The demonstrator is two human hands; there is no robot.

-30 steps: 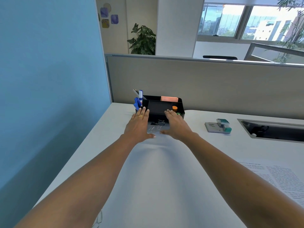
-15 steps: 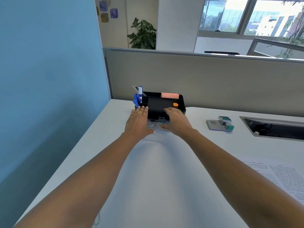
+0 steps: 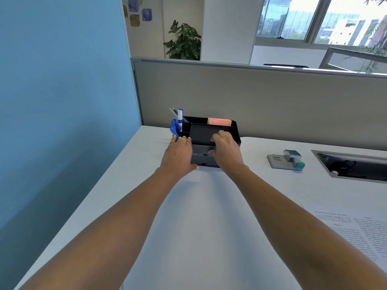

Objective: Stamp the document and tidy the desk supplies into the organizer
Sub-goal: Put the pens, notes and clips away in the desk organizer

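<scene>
As the head camera looked down, the organizer (image 3: 209,132) was caught at centre frame, its drawer (image 3: 202,160) lying crosswise between both hands. The left hand (image 3: 178,155) was pressed flat against its left side; the right hand (image 3: 227,149) was curled over its front edge. The stamp (image 3: 293,158) was spotted right of centre, nearer the right hand.

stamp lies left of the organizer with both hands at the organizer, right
No. The head view shows the stamp lying right of the organizer, not left; the left hand and right hand are at the organizer.
</scene>
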